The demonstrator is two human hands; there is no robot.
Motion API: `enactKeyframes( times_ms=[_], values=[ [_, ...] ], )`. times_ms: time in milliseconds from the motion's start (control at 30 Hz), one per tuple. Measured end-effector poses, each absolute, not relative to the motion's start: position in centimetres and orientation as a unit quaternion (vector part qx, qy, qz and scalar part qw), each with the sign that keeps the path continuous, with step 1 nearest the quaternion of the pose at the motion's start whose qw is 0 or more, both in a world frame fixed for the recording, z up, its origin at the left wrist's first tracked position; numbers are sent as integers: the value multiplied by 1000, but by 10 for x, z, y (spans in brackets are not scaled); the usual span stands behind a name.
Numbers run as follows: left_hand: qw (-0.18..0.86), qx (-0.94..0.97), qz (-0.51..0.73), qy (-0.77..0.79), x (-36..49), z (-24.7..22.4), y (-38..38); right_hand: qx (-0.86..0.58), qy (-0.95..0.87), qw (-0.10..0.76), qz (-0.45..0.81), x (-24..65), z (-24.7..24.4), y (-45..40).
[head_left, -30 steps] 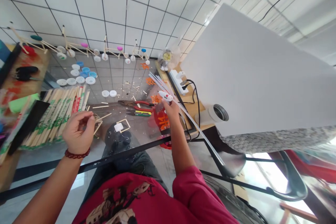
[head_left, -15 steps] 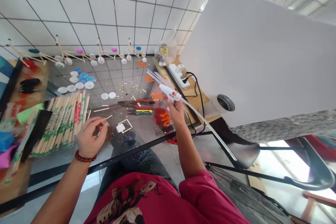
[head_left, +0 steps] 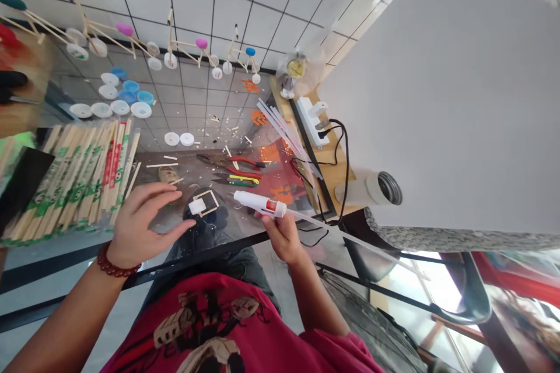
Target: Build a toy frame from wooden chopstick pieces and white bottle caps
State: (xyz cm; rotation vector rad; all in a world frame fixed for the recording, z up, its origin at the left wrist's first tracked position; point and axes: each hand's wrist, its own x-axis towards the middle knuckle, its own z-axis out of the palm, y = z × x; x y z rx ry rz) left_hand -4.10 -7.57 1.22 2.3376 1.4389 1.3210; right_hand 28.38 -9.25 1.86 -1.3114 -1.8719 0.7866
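Observation:
My right hand (head_left: 282, 236) grips a white hot glue gun (head_left: 259, 204), with a long clear glue stick (head_left: 359, 240) sticking out of its back end. The gun's nozzle points left over the glass table. My left hand (head_left: 146, 221) is open above the table, thumb and fingers apart, with nothing between them. Just right of its fingertips lies a small square frame of wooden sticks (head_left: 212, 203), with a white block (head_left: 196, 206) at its left side. Pliers (head_left: 231, 162) and green-yellow cutters (head_left: 238, 179) lie beyond the gun.
Packs of wooden chopsticks (head_left: 74, 180) lie at left. White and blue bottle caps (head_left: 126, 97) sit behind them. Small stick-and-cap models (head_left: 184, 46) line the tiled wall. A power strip (head_left: 311, 121), spare glue sticks (head_left: 284, 134) and a bottle (head_left: 371, 187) are at right.
The glue gun has come down and left toward the small stick frame, now held more level. My left hand's fingers have spread from a near pinch. The view has shifted.

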Motion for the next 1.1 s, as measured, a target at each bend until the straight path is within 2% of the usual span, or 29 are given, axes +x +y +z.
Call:
enactKeyframes(
  times_ms=[167,467,1100],
  values=[
    [98,822,349,441,-35,6,-75,-504,-700,378,336,280,4,-94],
    [125,812,328,466,-32,1,-74,-506,-705,366,336,282,-3,-95],
    [53,829,345,437,-28,0,-75,-506,-717,341,338,285,-11,-97]
  ],
)
